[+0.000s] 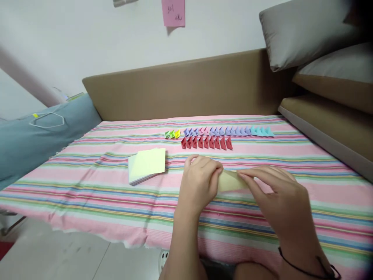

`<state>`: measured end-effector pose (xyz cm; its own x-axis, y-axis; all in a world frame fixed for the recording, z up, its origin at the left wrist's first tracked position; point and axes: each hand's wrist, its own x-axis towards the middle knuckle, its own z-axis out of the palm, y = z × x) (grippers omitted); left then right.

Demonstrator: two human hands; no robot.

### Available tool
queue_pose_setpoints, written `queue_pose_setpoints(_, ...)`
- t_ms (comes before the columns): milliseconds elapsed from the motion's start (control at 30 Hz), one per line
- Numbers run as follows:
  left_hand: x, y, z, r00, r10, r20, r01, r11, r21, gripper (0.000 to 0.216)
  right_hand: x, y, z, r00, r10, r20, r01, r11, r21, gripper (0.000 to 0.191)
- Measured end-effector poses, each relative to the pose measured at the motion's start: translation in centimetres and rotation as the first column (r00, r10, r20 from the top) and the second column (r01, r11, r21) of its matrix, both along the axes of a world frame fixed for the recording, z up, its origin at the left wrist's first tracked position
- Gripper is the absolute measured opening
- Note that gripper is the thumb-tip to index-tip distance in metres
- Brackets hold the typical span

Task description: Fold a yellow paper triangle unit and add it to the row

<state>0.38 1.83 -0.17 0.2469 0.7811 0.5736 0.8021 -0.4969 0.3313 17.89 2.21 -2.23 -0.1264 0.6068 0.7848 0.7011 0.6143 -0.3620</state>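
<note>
A pale yellow folded paper strip (231, 181) lies on the striped cloth between my hands. My left hand (199, 182) presses on its left end with curled fingers. My right hand (276, 198) pinches its right end with fingertips together. A stack of pale yellow paper sheets (147, 165) rests to the left of my left hand. Behind the hands stand two rows of small folded paper pieces: red ones (206, 142) in front, and green, yellow, purple, pink and teal ones (218, 131) behind.
The pink striped cloth (87, 186) covers a bed with a tan padded backboard (180, 91). Grey and tan pillows (320, 58) are piled at the right. A blue-grey bundle (37, 136) lies at the left. A pink note (173, 12) hangs on the wall.
</note>
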Motion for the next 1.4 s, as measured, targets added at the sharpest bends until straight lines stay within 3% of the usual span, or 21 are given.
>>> queue_pose_setpoints(267,-2.2,-0.1,-0.4,0.971,0.237,0.017,-0.238,0.97,0.047,0.013,1.2,-0.3,-0.3,0.987,-0.152,-0.048,0.153,0.988,0.016,0.014)
queue_pose_setpoints(400,-2.3,0.3,-0.9,0.934,0.35,0.071,-0.356,0.926,0.127,0.013,0.4,-0.1,-0.3,0.99,-0.136,-0.031,0.137,0.99,0.021,0.013)
queue_pose_setpoints(600,-2.8,0.4,-1.0,0.896,0.417,0.155,-0.442,0.876,0.195,0.011,-0.2,0.1,-0.3,0.985,-0.164,-0.053,0.165,0.986,0.02,0.013)
queue_pose_setpoints(667,-2.5,0.3,-0.6,0.931,0.335,0.146,-0.359,0.913,0.193,0.008,-0.3,0.1,-0.3,0.987,-0.152,-0.046,0.153,0.988,0.019,0.013)
queue_pose_setpoints(733,-1.7,0.3,-0.3,0.985,0.149,0.09,-0.161,0.974,0.156,0.011,-0.5,0.0,-0.2,0.994,-0.106,-0.022,0.107,0.994,0.008,0.013)
queue_pose_setpoints(767,-1.2,0.3,-0.2,0.997,0.063,0.051,-0.069,0.99,0.121,0.012,-0.7,0.0,-0.1,0.996,-0.085,-0.016,0.085,0.996,0.003,0.013)
queue_pose_setpoints(833,-0.5,0.3,-0.2,1.0,-0.001,0.002,0.001,0.998,0.056,0.01,-0.8,0.0,0.0,0.997,-0.071,-0.029,0.071,0.997,-0.003,0.014)
queue_pose_setpoints(1033,-0.2,0.6,-0.6,1.0,0.011,-0.026,-0.011,1.0,-0.014,0.018,-0.9,0.1,-0.3,0.987,-0.158,-0.024,0.157,0.987,-0.047,0.01)
queue_pose_setpoints(1200,0.0,0.7,-0.6,0.999,-0.043,-0.028,0.041,0.998,-0.048,0.019,-1.6,-0.1,-0.1,0.993,-0.115,-0.009,0.113,0.986,-0.124,0.006)
queue_pose_setpoints(1400,0.5,0.7,-0.3,0.993,-0.088,0.08,0.092,0.994,-0.058,0.012,-2.0,-0.3,0.6,1.0,-0.019,0.003,0.02,0.976,-0.215,0.011)
